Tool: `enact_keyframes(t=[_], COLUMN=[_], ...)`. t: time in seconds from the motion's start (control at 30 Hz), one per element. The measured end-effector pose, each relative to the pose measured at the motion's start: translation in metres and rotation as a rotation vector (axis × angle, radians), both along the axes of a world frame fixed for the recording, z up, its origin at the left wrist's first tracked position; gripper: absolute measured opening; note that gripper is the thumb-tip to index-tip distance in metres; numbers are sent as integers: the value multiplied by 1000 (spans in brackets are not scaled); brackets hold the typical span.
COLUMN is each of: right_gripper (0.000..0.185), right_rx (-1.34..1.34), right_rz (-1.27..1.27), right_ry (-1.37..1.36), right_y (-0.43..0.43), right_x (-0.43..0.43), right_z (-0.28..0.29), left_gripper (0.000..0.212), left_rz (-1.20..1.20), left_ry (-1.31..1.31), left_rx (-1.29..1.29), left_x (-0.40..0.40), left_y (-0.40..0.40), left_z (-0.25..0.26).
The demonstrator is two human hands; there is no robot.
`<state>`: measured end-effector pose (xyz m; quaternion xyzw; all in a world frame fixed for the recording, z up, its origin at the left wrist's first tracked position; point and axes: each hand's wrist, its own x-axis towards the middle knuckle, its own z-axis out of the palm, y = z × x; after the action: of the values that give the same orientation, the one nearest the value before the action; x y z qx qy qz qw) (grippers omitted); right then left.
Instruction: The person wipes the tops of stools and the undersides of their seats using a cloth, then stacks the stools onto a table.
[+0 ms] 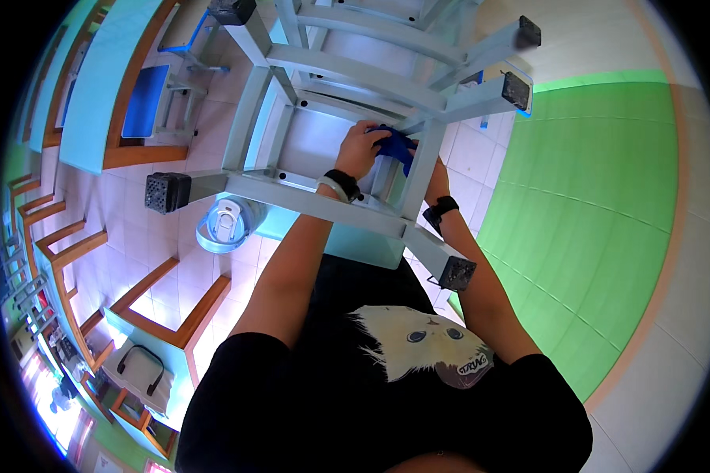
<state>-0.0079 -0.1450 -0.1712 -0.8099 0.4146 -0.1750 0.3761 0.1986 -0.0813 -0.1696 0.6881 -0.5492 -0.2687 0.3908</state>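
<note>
Before me an upturned stool with a pale grey frame and black rubber feet rests on a light green-blue tabletop. My left hand reaches in between its legs, fingers shut on a dark blue cloth. The cloth lies against the frame at the right inner side of the stool. My right hand comes from outside the right legs, partly hidden behind a leg, and touches the cloth's right end; its fingers are mostly hidden.
Another upturned stool stands just beyond. A large clear water bottle with a handle is left of the near legs. Desks with wooden edges, a blue-seated stool and a bag are at left; a green-panelled wall is at right.
</note>
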Motion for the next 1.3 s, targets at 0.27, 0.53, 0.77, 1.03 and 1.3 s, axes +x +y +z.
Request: enact_keyframes(t=[0.27,0.53,0.77,1.03,1.3], right_gripper=[39,29,28,35,37], right_rx=[-73,321,252,104,413], right_rz=[172,55,254,397,236], right_ry=[124,40,126,115,53], right_y=[16,26,44,54,39], right_x=[6,3,-15,-18,-1], right_z=[-36,-32,-39,-30,-57], left_gripper=[51,59,51,55,51], left_rz=[-130,-159,-241,-353,-243], left_ry=[-55,-231,-223,-380,-421], left_rx=[194,333,308,340,337], left_x=[1,-8,-10,-5,-5], left_y=[5,45,81,104,77], left_z=[-32,-20,3,-14,-1])
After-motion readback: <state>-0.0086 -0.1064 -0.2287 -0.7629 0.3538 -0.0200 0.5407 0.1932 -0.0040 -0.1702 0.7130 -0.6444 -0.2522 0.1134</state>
